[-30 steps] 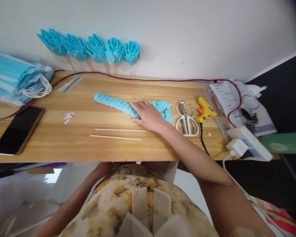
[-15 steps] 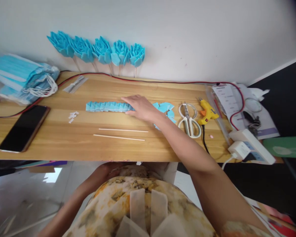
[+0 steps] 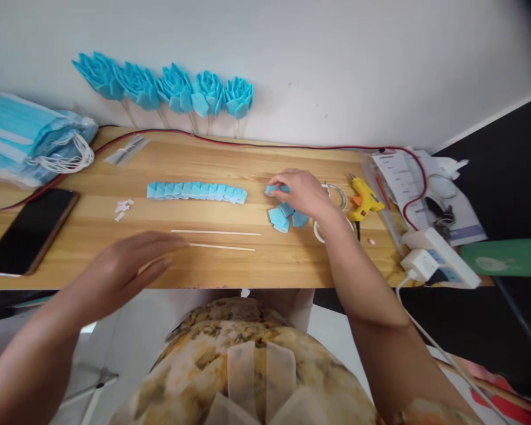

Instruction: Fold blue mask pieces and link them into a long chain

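Note:
My right hand (image 3: 301, 192) is over a loose pile of folded blue fabric petals (image 3: 279, 218) right of the middle of the table, its thumb and fingers closed around one blue petal (image 3: 274, 190). My left hand (image 3: 133, 260) hovers over the front of the table with its fingers stretched out and nothing in them. Its fingertips reach the left ends of two thin wooden sticks (image 3: 221, 232). Farther back lies a row of overlapping folded blue petals (image 3: 194, 191). White-handled scissors (image 3: 338, 195) are partly hidden under my right wrist.
Several blue fabric flowers (image 3: 175, 88) on sticks lean against the wall. At left are blue face masks (image 3: 24, 133), a phone (image 3: 30, 230) and small white scraps (image 3: 124, 208). On the right are a yellow glue gun (image 3: 366, 199) and a power strip (image 3: 451, 260). A red-black cable (image 3: 265, 144) runs along the back.
My right hand has left the petal row and moved right to the loose pile, closing on a petal there. My left hand has risen from below the table's edge to above it.

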### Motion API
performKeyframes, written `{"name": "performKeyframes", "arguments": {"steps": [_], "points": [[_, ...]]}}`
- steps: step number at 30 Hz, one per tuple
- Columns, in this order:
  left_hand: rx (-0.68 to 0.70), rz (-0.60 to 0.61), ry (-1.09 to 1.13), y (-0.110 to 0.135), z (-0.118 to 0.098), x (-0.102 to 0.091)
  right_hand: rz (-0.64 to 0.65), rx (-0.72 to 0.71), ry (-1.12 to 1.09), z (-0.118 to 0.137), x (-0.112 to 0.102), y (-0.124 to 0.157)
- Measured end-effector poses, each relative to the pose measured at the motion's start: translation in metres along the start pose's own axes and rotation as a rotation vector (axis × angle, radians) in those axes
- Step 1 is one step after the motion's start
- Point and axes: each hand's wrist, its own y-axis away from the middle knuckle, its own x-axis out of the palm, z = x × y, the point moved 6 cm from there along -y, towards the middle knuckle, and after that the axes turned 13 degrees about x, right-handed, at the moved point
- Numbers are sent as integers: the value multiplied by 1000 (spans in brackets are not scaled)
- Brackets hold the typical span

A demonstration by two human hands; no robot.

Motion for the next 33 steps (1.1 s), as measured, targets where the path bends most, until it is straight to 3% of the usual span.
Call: {"name": "performKeyframes", "arguments": {"steps": [3,5,9,13,18,20,23,27,33], "points": [[9,40,-194,-43,13,-4,24,-43,160,10,7,2],[22,58,-269,-60,26,0,27,-55,202,14,11,3],[45,105,-322,-75,52,10,-40,-46,170,14,18,6],[52,61,-305,-87,63,4,-181,-20,-37,4,15,6],[-18,-223,-82,-110,38,-14,-370,110,-653,-20,0,7],[-38,-296,142,-126,22,-9,-348,205,-921,-28,2,6],[-19,-311,407,-156,-1,8,-265,295,-1211,-30,8,6],[-5,-310,522,-183,-13,25,-186,317,-1368,-23,10,8],[1,-404,581,-182,-16,37,-121,286,-1462,-15,12,10]]}}
